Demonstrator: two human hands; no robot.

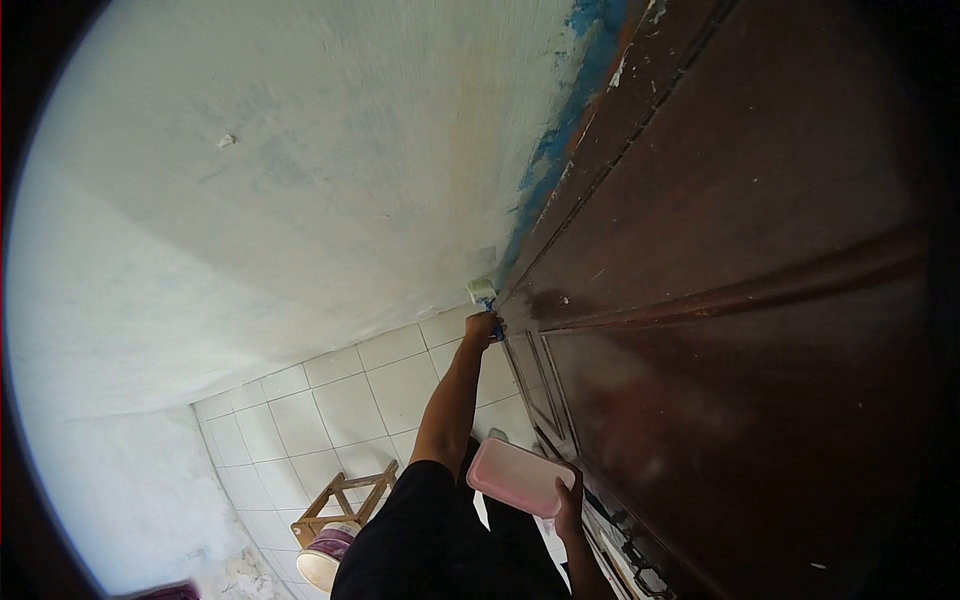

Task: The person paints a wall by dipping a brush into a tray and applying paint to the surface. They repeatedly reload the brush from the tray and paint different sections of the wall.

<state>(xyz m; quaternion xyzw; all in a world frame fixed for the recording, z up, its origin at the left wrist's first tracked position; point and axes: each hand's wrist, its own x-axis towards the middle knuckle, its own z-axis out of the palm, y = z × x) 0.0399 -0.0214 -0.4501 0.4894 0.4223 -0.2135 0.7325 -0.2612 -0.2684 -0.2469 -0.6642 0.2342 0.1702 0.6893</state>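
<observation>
My left hand (481, 328) is closed around the blue handle of a paintbrush (482, 291). The pale bristles touch the whitish wall (330, 150) low down, close to its corner with the dark brown wooden door (720, 380). Nearer my body, my right hand (568, 500) grips a pink rectangular plastic container (520, 476) by its right end, thumb over the rim. Its inside looks whitish; I cannot make out how full it is. A ragged strip of blue paint (550, 160) runs along the wall beside the door frame.
White square tiles (340, 410) cover the floor. Behind my left arm stands a wooden stool (345, 495), with a round purple and cream tub (325, 560) beside it. Another wall (110, 480) rises at the lower left.
</observation>
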